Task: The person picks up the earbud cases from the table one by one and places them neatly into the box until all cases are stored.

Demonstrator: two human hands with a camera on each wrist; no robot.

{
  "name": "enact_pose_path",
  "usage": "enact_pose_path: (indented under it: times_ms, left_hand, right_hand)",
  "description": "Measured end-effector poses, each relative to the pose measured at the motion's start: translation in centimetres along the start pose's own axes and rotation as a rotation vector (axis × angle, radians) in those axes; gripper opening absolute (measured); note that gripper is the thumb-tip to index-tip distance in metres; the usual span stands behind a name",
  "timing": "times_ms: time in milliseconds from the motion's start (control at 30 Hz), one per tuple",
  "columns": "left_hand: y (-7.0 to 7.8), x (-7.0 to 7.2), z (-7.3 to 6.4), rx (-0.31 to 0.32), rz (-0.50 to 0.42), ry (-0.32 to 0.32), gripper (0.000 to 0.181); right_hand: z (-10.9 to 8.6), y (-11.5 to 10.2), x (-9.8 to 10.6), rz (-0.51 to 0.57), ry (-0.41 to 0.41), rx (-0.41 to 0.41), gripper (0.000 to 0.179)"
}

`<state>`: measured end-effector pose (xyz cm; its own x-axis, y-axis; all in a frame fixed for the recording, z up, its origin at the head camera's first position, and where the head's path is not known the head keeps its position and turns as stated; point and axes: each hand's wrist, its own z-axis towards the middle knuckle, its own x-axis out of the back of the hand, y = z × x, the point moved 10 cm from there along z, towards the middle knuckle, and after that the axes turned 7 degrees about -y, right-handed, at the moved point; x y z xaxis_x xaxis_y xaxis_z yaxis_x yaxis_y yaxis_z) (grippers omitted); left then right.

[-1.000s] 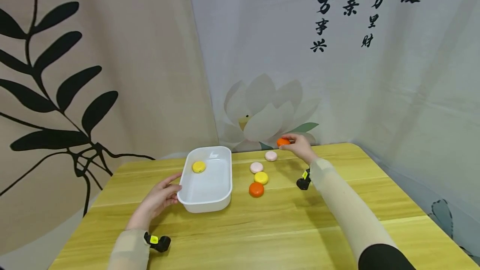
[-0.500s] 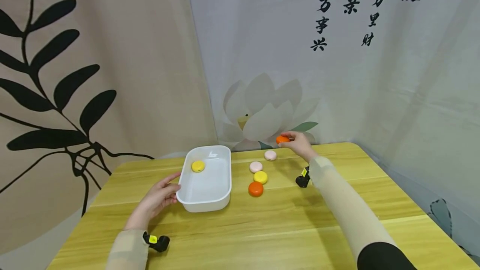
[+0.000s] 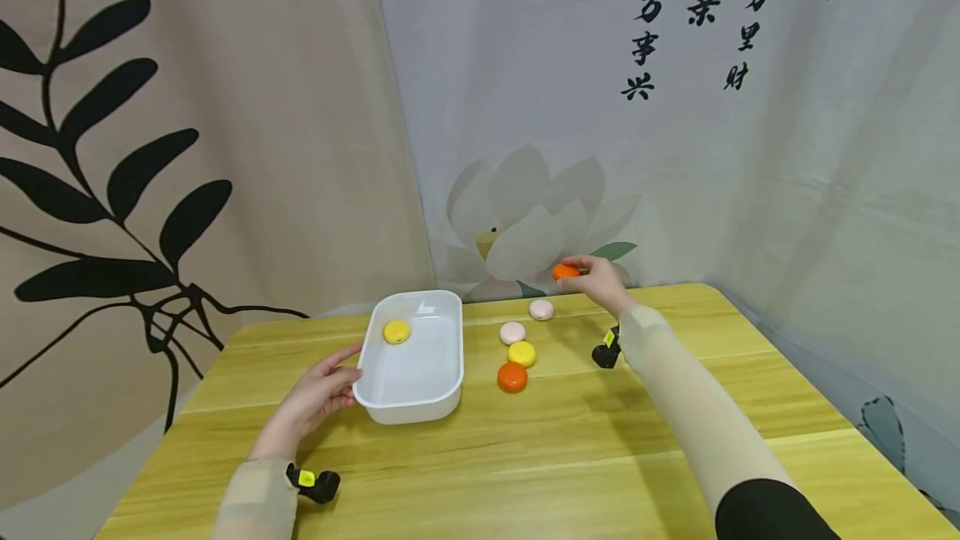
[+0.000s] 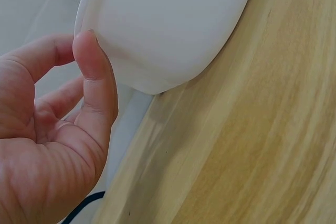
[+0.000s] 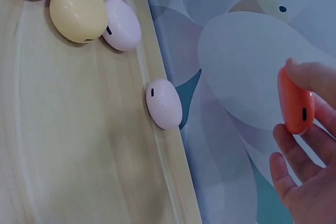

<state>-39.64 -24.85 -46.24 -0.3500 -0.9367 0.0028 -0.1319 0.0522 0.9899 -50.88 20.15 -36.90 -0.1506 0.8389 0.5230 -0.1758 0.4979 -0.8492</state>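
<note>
My left hand [image 3: 318, 394] grips the near left rim of a white rectangular plastic tub [image 3: 423, 375]. In the left wrist view, thumb and index finger pinch the tub's edge. One round yellow case [image 3: 397, 332] lies inside, toward the far left. At the table's far edge my right hand [image 3: 606, 285] pinches a rounded orange case [image 3: 565, 272], raised above the surface. Seen from the right wrist, this orange case [image 5: 294, 103] stands on edge between thumb and fingers, a small dark slot showing on its side.
Right of the tub, a second orange case [image 3: 512, 377], a yellow case [image 3: 522, 354] and a pale pink case [image 3: 513, 333] lie in a row. Another pink case [image 3: 542, 310] lies near the far edge of the wooden table [image 3: 450, 482]. A printed curtain [image 3: 525, 65] hangs behind.
My right hand has risen slightly with the orange case. My left hand, the tub and the cases on the table stay where they were; the head view has shifted a little.
</note>
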Motion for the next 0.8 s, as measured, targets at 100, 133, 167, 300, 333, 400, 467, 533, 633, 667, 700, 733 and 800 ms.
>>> enact_pose_path:
  times_ms: [100,133,167,300,333,400,467,533,633,667,700,733,800]
  left_hand:
    - [-0.08,0.02,0.05,0.004,0.004,0.004,0.067]
    - [-0.11,0.04,0.07,0.006,0.005,0.005,0.067]
    - [-0.16,0.10,0.10,0.008,0.002,0.011,0.067]
    - [-0.26,0.23,0.17,0.014,-0.002,0.020,0.066]
    - [-0.26,0.22,0.17,0.014,-0.004,0.021,0.066]
    - [-0.21,0.19,0.12,0.011,-0.001,0.017,0.066]
    - [-0.09,0.06,0.09,0.005,0.007,0.004,0.066]
    - [-0.01,0.01,0.06,0.002,0.002,0.004,0.066]
    - [0.11,-0.02,0.06,-0.002,-0.001,0.001,0.067]
    - [0.13,-0.02,0.06,-0.003,-0.002,0.002,0.067]
    - [0.13,-0.01,0.04,-0.003,-0.002,0.003,0.066]
    - [0.11,0.01,0.03,-0.003,-0.002,0.006,0.066]
    - [0.03,0.01,0.01,-0.001,0.000,0.004,0.066]
  right_hand:
    - [0.05,-0.13,0.12,0.005,-0.001,0.007,0.052]
    - [0.10,-0.15,0.14,0.003,-0.003,0.009,0.052]
    - [0.14,-0.14,0.18,0.004,-0.003,0.008,0.052]
    - [0.40,-0.02,0.20,0.007,-0.010,-0.004,0.054]
    - [0.47,0.01,0.19,0.007,-0.012,-0.008,0.055]
    - [0.51,0.03,0.16,0.006,-0.013,-0.017,0.055]
    - [0.51,-0.03,0.13,-0.002,-0.012,-0.020,0.055]
    - [0.46,-0.19,0.13,-0.008,-0.009,-0.019,0.054]
    - [0.36,-0.51,0.13,-0.016,-0.005,-0.013,0.052]
    - [0.39,-0.57,0.10,-0.016,-0.006,-0.010,0.052]
    - [0.36,-0.63,0.08,-0.014,-0.007,-0.010,0.052]
    - [0.34,-0.68,0.04,-0.015,-0.009,-0.011,0.052]
    - [0.42,-0.77,-0.06,-0.017,-0.016,-0.009,0.052]
